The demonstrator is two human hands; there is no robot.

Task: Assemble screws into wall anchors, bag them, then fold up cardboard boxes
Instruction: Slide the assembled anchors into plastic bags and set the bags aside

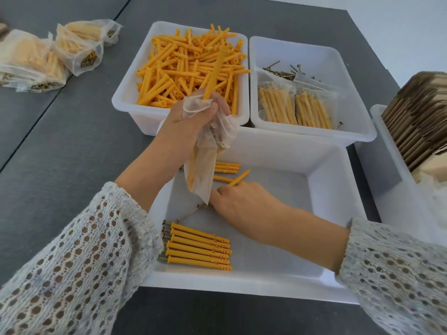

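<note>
My left hand [191,122] grips the gathered mouth of a translucent bag [202,175] that hangs over the near white tray [333,213]. One orange anchor [215,71] sticks up out of the bag's mouth, above my fist. My right hand [244,204] reaches into the tray and pinches a single orange anchor [239,178] at its fingertips. A few more assembled anchors [226,166] lie just beyond it. A row of several assembled anchors [198,247] with screw heads showing lies at the tray's near left.
A white bin of loose orange anchors [188,68] stands behind the tray. A second bin [312,131] to its right holds screws [283,72] and filled bags [295,105]. Flat cardboard boxes [416,122] stand at far right. Filled bags [48,56] lie at far left.
</note>
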